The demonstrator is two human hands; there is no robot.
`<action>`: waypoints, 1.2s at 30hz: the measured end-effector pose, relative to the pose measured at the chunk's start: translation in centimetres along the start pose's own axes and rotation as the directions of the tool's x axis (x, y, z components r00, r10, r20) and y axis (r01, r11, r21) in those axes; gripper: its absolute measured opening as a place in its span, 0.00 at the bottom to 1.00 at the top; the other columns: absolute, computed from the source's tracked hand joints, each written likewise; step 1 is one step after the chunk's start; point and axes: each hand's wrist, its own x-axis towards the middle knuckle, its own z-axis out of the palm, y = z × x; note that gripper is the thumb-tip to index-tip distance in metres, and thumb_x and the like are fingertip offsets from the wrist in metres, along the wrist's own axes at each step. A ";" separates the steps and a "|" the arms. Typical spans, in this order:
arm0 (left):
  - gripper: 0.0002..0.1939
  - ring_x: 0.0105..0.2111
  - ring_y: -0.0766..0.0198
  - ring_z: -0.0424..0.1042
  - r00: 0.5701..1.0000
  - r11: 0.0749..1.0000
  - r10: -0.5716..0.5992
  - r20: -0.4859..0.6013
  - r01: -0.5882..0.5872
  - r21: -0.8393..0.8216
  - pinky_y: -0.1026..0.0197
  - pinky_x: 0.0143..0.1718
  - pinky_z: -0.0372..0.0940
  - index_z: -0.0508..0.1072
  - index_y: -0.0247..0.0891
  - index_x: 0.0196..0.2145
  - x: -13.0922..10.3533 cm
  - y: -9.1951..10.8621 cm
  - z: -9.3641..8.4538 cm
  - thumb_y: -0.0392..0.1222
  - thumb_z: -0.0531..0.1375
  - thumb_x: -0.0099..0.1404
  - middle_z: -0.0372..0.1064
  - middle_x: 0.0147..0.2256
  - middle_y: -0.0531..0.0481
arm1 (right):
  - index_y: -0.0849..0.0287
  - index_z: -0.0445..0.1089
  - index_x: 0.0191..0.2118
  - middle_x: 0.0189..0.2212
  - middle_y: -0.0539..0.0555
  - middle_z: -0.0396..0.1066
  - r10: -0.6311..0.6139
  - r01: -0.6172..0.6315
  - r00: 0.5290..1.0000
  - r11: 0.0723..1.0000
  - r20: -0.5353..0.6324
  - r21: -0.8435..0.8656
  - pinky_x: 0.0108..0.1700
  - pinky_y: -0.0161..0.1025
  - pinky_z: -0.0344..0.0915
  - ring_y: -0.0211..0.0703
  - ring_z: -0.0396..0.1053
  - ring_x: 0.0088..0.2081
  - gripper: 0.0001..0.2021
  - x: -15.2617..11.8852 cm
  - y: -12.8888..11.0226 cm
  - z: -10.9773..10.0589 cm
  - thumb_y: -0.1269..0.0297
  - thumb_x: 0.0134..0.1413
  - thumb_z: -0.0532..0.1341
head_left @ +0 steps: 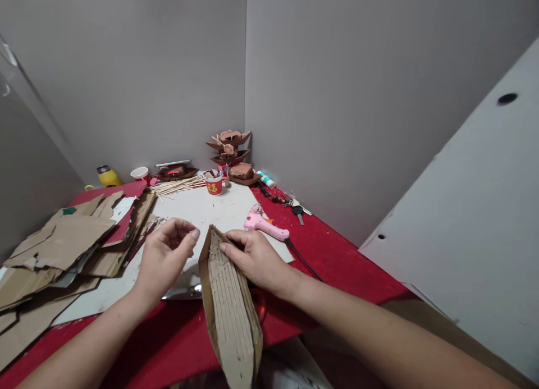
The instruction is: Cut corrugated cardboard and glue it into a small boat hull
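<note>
A long cardboard boat hull (229,299), pointed at its far end, is tilted down toward me over the table's front edge. Its inside shows rough corrugated lines and folded-up sides. My right hand (256,260) grips its right side near the tip, thumb inside and fingers around the outer wall. Just left of the tip, apart from the hull, is my left hand (168,254), its fingers curled and thumb and forefinger pinched together. Whatever may be between those fingertips is too small to make out. Beyond my right hand lies a pink glue gun (267,225) with a black cord.
Torn cardboard pieces (63,237) are piled at the left. Farther back are a red paper cup (214,184), thin wooden sticks (181,185), stacked model boats (229,147), a yellow bottle (108,177) and keys (298,212). Grey walls enclose the red-covered table (345,265).
</note>
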 end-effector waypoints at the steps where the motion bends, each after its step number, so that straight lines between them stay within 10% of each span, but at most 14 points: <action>1: 0.07 0.23 0.69 0.66 1.000 1.000 0.004 0.023 -0.005 0.025 0.67 0.26 0.62 0.72 0.37 0.30 -0.2 0.0 0.2 0.43 0.63 0.59 0.69 0.25 0.55 | 0.59 0.63 0.23 0.20 0.45 0.58 -0.005 0.005 1.000 1.000 0.000 -0.001 0.28 0.33 0.53 0.36 0.57 0.25 0.11 0.0 0.0 0.0 0.71 0.57 0.55; 36: 0.05 0.27 0.66 0.68 0.998 1.000 0.013 0.066 -0.014 0.016 0.66 0.29 0.62 0.73 0.36 0.30 -0.8 -0.9 1.1 0.40 0.61 0.59 0.71 0.25 0.53 | 0.62 0.77 0.43 0.34 0.52 0.77 -0.088 0.075 0.991 0.989 0.098 0.126 0.39 0.36 0.65 0.44 0.73 0.37 0.15 0.3 -0.2 0.1 0.76 0.57 0.54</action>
